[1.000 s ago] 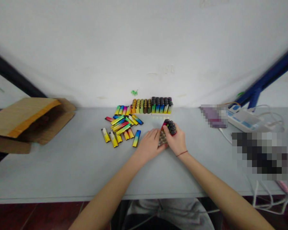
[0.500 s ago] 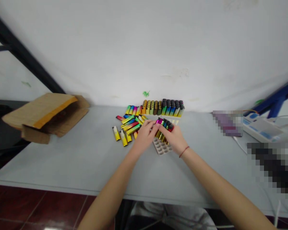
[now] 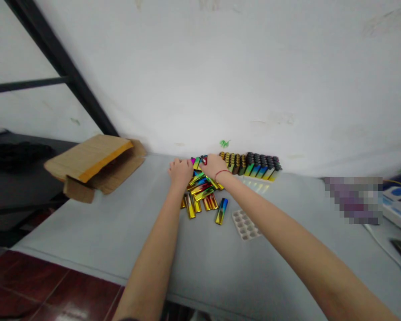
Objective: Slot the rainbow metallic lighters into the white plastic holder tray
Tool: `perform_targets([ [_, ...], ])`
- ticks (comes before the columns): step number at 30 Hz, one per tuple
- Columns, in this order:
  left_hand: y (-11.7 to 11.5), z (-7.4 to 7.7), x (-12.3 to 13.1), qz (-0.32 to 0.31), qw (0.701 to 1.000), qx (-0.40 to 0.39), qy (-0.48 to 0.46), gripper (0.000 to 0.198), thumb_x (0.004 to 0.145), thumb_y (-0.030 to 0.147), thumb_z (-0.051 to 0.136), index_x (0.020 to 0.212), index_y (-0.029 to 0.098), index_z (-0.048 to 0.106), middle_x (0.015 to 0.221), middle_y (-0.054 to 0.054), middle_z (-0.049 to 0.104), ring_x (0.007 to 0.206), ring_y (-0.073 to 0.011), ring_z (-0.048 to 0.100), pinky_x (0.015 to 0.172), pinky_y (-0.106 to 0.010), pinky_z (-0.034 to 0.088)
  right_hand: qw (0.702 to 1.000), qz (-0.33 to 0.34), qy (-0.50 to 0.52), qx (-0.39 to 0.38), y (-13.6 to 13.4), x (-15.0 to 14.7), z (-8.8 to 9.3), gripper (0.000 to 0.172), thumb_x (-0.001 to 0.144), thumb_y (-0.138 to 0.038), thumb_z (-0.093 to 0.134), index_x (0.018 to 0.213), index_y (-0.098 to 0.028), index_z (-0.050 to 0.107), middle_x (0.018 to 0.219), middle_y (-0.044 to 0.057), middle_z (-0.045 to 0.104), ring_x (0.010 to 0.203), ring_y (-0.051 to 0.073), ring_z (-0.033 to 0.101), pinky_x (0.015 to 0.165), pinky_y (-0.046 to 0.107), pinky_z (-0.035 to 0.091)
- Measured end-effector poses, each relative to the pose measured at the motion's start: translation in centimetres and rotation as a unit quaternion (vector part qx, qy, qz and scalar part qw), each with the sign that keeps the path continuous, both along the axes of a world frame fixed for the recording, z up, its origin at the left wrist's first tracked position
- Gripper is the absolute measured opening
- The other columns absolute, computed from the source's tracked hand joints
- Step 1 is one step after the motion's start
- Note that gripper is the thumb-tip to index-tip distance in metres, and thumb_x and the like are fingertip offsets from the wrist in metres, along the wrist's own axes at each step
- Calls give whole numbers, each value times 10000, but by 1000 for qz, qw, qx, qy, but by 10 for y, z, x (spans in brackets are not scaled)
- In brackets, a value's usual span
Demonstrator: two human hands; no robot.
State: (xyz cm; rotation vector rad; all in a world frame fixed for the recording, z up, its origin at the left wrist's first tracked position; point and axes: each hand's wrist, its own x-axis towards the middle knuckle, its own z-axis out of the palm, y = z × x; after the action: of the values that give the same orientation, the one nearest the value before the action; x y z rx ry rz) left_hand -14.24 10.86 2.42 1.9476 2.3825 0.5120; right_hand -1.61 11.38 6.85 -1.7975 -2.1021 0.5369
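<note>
At the back of the grey table, my left hand (image 3: 181, 173) and my right hand (image 3: 214, 165) are closed on the two ends of a short row of shiny coloured lighters (image 3: 197, 163). My fingers partly hide that row. In front of it lies a loose pile of metallic lighters (image 3: 200, 189), mostly gold with green, red and blue. One blue and gold lighter (image 3: 222, 211) lies apart from the pile. A pale tray with round holes (image 3: 244, 225) sits to the right, partly under my right forearm.
Upright lighters with black tops (image 3: 262, 166) stand in a block by the wall, beside gold-topped ones (image 3: 235, 161). An open cardboard box (image 3: 100, 160) lies at the left. At the right are a blurred-out purple item (image 3: 352, 200) and a white device with a cable (image 3: 399, 205).
Both hands have moved left and back, away from the holed tray, with the row of lighters between them. A single lighter now lies between pile and tray. The view has shifted left.
</note>
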Motion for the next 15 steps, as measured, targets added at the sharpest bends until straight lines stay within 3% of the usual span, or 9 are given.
perform_targets([
  [3, 7, -14, 7, 11, 1000, -3, -1, 431, 992, 315, 313, 1079, 154, 703, 1206, -200, 622, 1133, -325, 565, 940, -485, 440, 998, 18, -56, -15, 12, -14, -1, 242, 866, -186, 605, 1067, -94, 701, 1124, 224, 720, 1057, 298, 697, 895, 386, 531],
  [7, 9, -27, 13, -29, 999, 13, -11, 429, 998, 300, 306, 1118, 133, 682, 1157, -183, 654, 1102, -273, 606, 947, -401, 450, 994, 34, -100, -33, 26, -20, -6, 261, 851, -148, 606, 1083, -82, 708, 1129, 229, 721, 1067, 293, 697, 896, 374, 539],
  [11, 9, -32, 16, -55, 997, 24, -48, 431, 1000, 241, 275, 1214, 122, 630, 1180, -170, 678, 1113, -245, 630, 968, -368, 451, 992, 37, -116, -35, 38, -19, -7, 313, 842, -197, 642, 1126, -75, 693, 1151, 228, 715, 1097, 283, 685, 916, 352, 534],
  [15, 10, -32, 17, -73, 993, 27, -89, 444, 1007, 252, 263, 1293, 132, 581, 1297, -157, 653, 1210, -237, 594, 1056, -405, 406, 993, 32, -108, -21, 46, -17, -4, 382, 798, -245, 702, 1146, -88, 683, 1121, 216, 727, 1091, 279, 687, 935, 354, 530],
])
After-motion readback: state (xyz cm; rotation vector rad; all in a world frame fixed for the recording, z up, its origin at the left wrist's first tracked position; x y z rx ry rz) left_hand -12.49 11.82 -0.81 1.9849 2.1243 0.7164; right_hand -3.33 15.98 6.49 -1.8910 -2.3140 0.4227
